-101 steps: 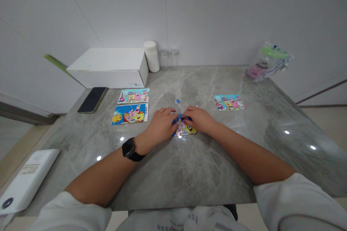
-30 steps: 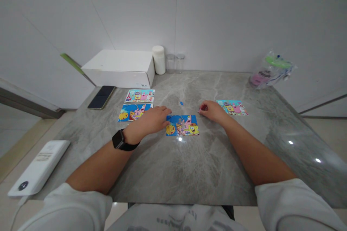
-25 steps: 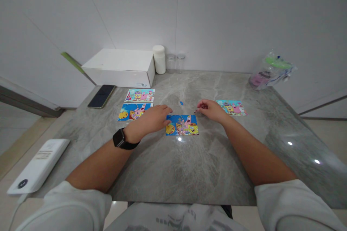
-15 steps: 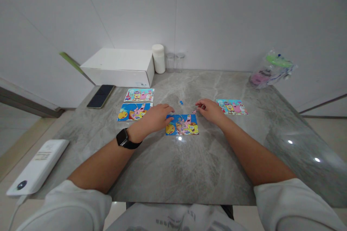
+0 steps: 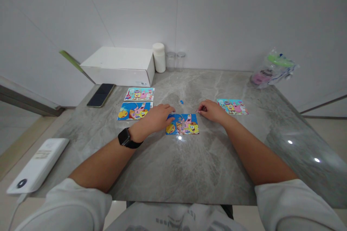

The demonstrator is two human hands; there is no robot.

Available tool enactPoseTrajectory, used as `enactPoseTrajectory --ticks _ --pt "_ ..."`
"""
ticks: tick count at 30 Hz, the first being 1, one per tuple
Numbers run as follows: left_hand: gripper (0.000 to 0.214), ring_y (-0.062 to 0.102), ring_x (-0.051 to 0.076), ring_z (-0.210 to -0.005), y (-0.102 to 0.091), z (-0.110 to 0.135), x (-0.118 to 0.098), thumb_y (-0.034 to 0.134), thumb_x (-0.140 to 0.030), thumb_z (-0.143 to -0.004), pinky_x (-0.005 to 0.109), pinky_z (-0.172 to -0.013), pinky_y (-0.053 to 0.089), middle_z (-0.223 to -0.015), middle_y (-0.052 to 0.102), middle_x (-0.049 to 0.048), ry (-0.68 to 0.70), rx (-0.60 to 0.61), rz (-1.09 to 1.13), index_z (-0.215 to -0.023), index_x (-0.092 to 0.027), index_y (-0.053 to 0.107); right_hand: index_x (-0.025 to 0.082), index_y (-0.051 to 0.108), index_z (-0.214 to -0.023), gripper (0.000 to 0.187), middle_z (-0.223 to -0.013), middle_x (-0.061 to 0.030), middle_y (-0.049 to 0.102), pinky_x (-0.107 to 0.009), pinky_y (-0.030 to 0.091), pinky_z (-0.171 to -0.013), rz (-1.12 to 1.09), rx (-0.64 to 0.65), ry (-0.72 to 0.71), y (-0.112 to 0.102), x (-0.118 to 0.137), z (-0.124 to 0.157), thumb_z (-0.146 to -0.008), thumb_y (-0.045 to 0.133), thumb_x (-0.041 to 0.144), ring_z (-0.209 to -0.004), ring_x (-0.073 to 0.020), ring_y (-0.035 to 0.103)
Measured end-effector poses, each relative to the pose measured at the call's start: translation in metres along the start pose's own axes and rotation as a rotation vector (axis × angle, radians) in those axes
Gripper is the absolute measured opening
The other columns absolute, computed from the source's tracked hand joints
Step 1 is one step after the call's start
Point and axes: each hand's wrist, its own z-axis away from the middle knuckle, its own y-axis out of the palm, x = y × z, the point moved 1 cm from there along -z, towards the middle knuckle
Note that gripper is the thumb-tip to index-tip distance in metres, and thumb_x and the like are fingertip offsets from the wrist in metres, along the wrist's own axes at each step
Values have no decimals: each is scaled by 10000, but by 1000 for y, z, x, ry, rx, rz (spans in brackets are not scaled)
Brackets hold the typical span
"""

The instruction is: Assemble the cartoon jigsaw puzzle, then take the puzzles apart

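Observation:
A cartoon jigsaw puzzle (image 5: 184, 125) with a blue background lies flat in front of me. My left hand (image 5: 159, 116) rests at its upper left corner, thumb and fingers apart, touching the edge. Just beyond the upper right corner, my right hand (image 5: 210, 110) pinches a small pinkish puzzle piece (image 5: 197, 110) between thumb and fingertips, low at the tabletop. One loose blue puzzle piece (image 5: 181, 102) sits above the puzzle. A picture card (image 5: 132, 112) with the same blue scene is partly behind my left hand.
Another cartoon card (image 5: 139, 94) lies at the left and a matching cartoon picture (image 5: 233, 107) at the right. Farther back stand a white box (image 5: 116, 66), a white bottle (image 5: 159, 59), two clear jars and a plastic bag (image 5: 272, 70). A phone (image 5: 101, 95) and a power bank (image 5: 39, 166) lie left.
My right hand has closed its fingertips on the pinkish puzzle piece, which has shifted slightly right. My left hand stays at the puzzle's corner.

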Motion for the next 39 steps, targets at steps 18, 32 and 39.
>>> enactPoseTrajectory --ticks 18,32,39 --pt "267 665 264 -1187 -5 -2 -9 604 -258 -981 428 -1068 518 -1226 729 88 17 -31 117 -1230 -210 688 199 650 -850 191 -768 5 689 -268 509 -675 -775 115 26 10 50 10 -812 726 370 -717 -151 636" --pt "525 601 330 -1265 12 1 -23 735 -485 -914 487 -1083 473 -1360 648 136 7 -51 93 -1337 -211 587 204 684 -914 88 -805 3 720 -259 515 -670 -723 136 -28 19 59 15 -864 683 276 -720 -149 662" --pt "618 602 339 -1226 22 4 -30 761 -603 -862 488 -1064 470 -1315 639 140 51 -23 82 -1286 -195 572 209 736 -892 66 -841 1 719 -257 450 -710 -406 64 -118 18 67 19 -856 688 181 -760 -146 631"
